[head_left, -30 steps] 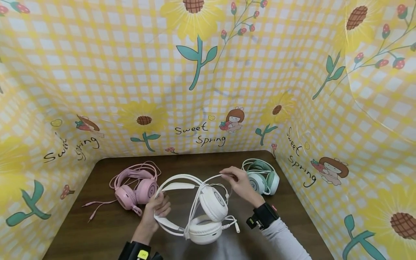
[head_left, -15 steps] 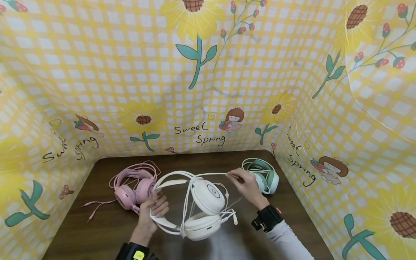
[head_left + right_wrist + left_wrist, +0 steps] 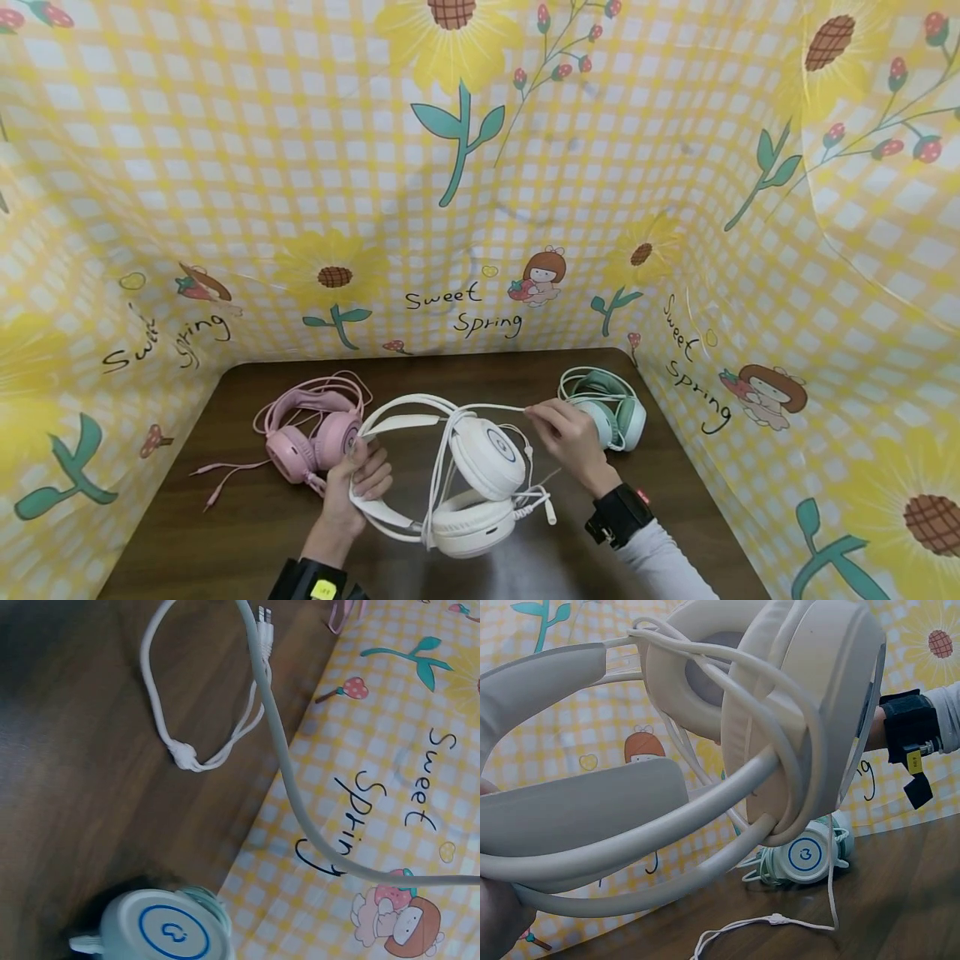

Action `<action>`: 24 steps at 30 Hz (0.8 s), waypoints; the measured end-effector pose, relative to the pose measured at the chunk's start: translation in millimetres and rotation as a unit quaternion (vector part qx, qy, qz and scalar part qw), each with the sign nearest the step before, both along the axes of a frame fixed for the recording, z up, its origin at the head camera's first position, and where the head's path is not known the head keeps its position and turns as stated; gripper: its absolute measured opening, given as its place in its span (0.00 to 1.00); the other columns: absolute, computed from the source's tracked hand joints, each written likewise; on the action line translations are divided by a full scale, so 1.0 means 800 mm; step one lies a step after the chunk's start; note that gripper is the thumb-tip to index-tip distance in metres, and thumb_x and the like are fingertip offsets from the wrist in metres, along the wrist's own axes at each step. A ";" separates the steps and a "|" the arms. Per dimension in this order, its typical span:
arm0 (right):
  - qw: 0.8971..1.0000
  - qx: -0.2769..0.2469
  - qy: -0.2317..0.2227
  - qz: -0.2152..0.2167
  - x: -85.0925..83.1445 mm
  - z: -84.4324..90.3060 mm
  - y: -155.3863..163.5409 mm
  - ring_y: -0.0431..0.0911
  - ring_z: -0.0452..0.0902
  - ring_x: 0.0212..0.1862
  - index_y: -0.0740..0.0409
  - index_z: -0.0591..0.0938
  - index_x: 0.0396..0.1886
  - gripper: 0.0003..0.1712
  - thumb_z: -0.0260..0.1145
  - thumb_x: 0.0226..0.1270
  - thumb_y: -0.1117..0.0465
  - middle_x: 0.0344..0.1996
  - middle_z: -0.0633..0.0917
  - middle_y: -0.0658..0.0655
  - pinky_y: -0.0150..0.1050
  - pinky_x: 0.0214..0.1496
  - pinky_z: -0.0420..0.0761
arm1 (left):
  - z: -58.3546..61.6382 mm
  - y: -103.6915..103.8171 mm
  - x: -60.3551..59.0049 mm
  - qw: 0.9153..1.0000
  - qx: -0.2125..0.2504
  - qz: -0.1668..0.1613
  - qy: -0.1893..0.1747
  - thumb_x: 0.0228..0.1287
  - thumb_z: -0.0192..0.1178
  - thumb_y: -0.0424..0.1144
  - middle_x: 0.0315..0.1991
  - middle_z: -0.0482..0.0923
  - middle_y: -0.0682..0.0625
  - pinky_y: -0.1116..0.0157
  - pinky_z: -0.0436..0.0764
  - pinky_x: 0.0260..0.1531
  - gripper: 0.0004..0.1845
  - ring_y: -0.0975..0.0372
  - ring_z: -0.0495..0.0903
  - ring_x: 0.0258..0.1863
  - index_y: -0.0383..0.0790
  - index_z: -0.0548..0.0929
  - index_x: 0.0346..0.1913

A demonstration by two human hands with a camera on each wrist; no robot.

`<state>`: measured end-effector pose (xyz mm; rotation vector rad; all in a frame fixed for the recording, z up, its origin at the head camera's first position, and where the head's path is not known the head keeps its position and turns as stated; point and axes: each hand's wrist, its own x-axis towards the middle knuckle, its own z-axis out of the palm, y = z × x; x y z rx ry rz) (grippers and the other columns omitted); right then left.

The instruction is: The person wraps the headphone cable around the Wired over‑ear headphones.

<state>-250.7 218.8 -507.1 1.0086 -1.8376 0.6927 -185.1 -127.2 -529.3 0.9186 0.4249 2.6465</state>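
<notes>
Fingers [image 3: 537,414] pinching white cable [image 3: 487,407]; fingertips hidden behind it.

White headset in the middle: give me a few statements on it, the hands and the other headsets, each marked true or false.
1. The left hand grips the white headset by its headband. True.
2. The right hand pinches the white cable. True.
3. The pink headset lies to the right of the white one. False: it lies on the left; the green headset is on the right.
4. The green headset is held off the table. False: it rests on the table, untouched.
5. The white cable is looped round the headset's band and ear cup. True.
</notes>
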 end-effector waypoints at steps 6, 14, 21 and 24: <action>1.000 0.003 -0.012 0.002 0.004 -0.016 -0.003 0.38 0.76 0.28 0.57 0.87 0.43 0.09 0.61 0.73 0.61 0.34 0.85 0.50 0.27 0.26 0.74 | -0.004 0.003 0.001 1.000 0.004 0.011 0.002 0.82 0.28 0.42 0.19 0.46 0.55 0.76 0.47 0.13 0.21 0.68 0.45 0.13 0.40 0.71 0.35; 0.999 -0.001 -0.034 -0.002 0.039 -0.052 0.003 0.44 0.80 0.37 0.60 0.86 0.49 0.17 0.52 0.72 0.68 0.39 0.84 0.53 0.32 0.36 0.77 | -0.028 0.005 0.021 1.000 0.000 0.008 -0.014 0.82 0.27 0.42 0.19 0.44 0.55 0.75 0.48 0.13 0.22 0.68 0.45 0.13 0.40 0.73 0.39; 0.996 0.027 -0.084 -0.010 0.030 -0.054 0.003 0.48 0.79 0.48 0.58 0.82 0.59 0.38 0.47 0.48 0.82 0.49 0.82 0.55 0.36 0.44 0.78 | -0.027 0.000 0.005 0.999 0.013 0.025 -0.016 0.82 0.25 0.43 0.19 0.44 0.55 0.76 0.47 0.13 0.23 0.68 0.44 0.13 0.41 0.72 0.36; 0.993 0.046 -0.110 -0.017 0.027 -0.051 0.003 0.46 0.78 0.48 0.55 0.80 0.62 0.46 0.46 0.42 0.85 0.53 0.80 0.57 0.34 0.40 0.77 | -0.023 0.000 0.002 0.999 0.012 0.024 -0.025 0.82 0.26 0.44 0.19 0.44 0.55 0.75 0.47 0.13 0.23 0.68 0.44 0.13 0.41 0.72 0.36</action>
